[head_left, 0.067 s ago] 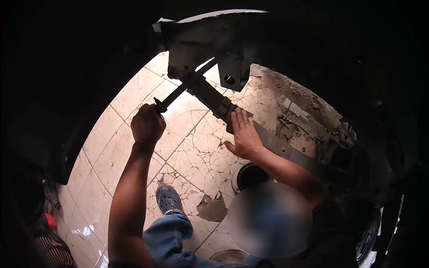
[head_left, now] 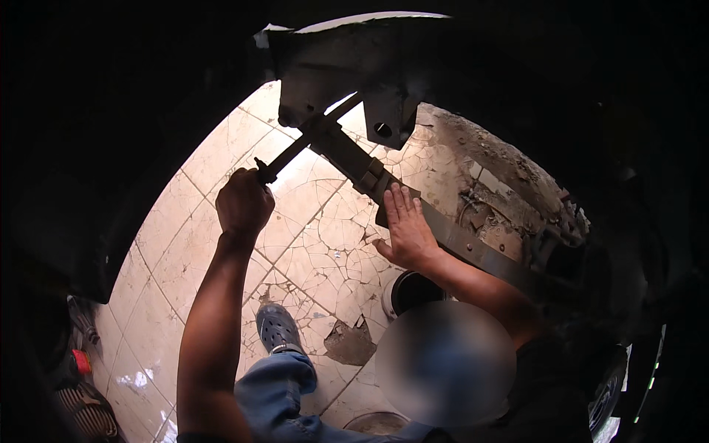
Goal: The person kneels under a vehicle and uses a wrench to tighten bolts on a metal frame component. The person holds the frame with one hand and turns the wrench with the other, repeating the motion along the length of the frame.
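Note:
My left hand (head_left: 245, 203) is closed in a fist around the lower end of a long dark metal bar (head_left: 288, 156), where a short crosspiece sticks out. The bar slants up to the right, across the end of a thick layered metal beam that looks like a leaf spring (head_left: 346, 156). Its upper end passes between two dark hanging brackets (head_left: 391, 122), one with a round hole. My right hand (head_left: 408, 229) lies against the beam just below a clamp band, fingers stretched out and thumb apart, holding nothing.
Dark vehicle underbody closes in overhead and on both sides. Below is a cracked tile floor (head_left: 295, 244) with a broken patch (head_left: 350, 342). A round dark-mouthed container (head_left: 415, 292) stands under my right forearm. My clog (head_left: 278, 328) rests on the tiles. Rubble lies at the right.

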Available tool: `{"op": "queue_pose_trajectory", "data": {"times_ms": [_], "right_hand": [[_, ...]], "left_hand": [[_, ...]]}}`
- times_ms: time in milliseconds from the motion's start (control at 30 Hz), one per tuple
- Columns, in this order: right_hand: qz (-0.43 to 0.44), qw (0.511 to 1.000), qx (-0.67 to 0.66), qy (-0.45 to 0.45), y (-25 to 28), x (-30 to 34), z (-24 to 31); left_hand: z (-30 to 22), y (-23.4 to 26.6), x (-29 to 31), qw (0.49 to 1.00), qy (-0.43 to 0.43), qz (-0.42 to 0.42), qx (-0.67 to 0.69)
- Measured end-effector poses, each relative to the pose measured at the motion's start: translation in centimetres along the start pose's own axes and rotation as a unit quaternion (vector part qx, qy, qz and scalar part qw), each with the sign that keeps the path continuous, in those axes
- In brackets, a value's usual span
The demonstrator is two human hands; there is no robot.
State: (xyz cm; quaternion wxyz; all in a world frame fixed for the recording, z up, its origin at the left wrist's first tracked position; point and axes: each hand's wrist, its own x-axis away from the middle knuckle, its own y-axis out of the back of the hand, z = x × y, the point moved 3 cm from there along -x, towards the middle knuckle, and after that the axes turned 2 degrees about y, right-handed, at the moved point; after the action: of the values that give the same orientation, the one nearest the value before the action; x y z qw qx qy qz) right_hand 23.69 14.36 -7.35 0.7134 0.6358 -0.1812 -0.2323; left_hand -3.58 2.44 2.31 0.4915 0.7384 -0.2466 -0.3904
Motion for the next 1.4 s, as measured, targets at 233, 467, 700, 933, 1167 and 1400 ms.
{"op": "queue_pose_trajectory", "data": {"times_ms": [233, 467, 700, 933, 1167, 1400], "right_hand": [[-0.043, 0.998, -0.012, -0.037, 0.9, -3.3, -0.1], [-0.026, 1.0, -0.012, -0.003, -0.1, -0.1, -2.4], [0.037, 0.998, 0.036, -0.045, -0.2, 8.4, -6.5], [-0.046, 0.998, 0.014, -0.05, -0.1, -3.7, -2.2], [0.002, 1.0, 0.027, 0.009, -0.7, 2.6, -4.7], [0.016, 0.997, 0.046, -0.067, -0.9, 3.5, -5.7]], "left_hand": [[0.0, -0.5, -0.6, 0.999, 0.015, -0.006, -0.028], [0.8, 0.0, -0.4, 0.999, -0.02, -0.033, -0.01], [-0.6, -0.4, -0.9, 1.0, 0.005, -0.029, 0.006], [0.0, -0.4, -1.2, 1.0, 0.018, -0.002, -0.026], [1.3, -0.7, -0.3, 1.0, -0.012, -0.025, -0.009], [-0.6, -0.4, -1.0, 0.999, 0.025, 0.001, -0.038]]}}
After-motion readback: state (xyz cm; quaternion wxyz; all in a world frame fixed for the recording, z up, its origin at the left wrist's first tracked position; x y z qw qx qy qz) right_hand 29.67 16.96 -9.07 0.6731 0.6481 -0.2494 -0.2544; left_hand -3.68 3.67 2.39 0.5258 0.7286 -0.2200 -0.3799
